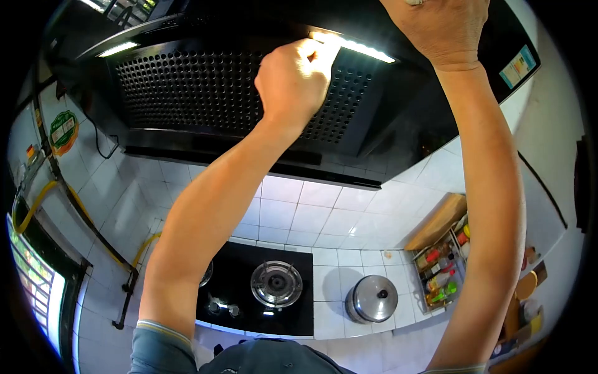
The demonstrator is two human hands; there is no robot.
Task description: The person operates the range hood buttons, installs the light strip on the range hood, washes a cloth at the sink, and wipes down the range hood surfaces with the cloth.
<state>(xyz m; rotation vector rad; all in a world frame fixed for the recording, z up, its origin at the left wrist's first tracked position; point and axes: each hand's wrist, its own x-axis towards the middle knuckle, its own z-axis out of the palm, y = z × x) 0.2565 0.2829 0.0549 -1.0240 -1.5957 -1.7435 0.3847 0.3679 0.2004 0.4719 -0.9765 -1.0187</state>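
Both my arms reach up to a black range hood (398, 118) with a perforated panel (187, 90). My left hand (291, 78) is closed, its fingers curled at the left end of a lit light strip (367, 51) on the hood. Glare covers the fingertips, so whatever they hold or press cannot be made out. Higher and to the right, my right hand (443, 31) is over the hood's upper part at the frame's top edge. Most of its fingers are cut off there, and its grip is hidden. A second light (118, 49) glows on the hood's left side.
Below is a black gas stove (249, 318) with a round burner (276, 284). A lidded metal pot (374, 298) stands on the white tiled counter. Right of it is a rack of bottles (439, 274) beside a wooden board (436, 221). A yellow hose (37, 209) runs along the left wall.
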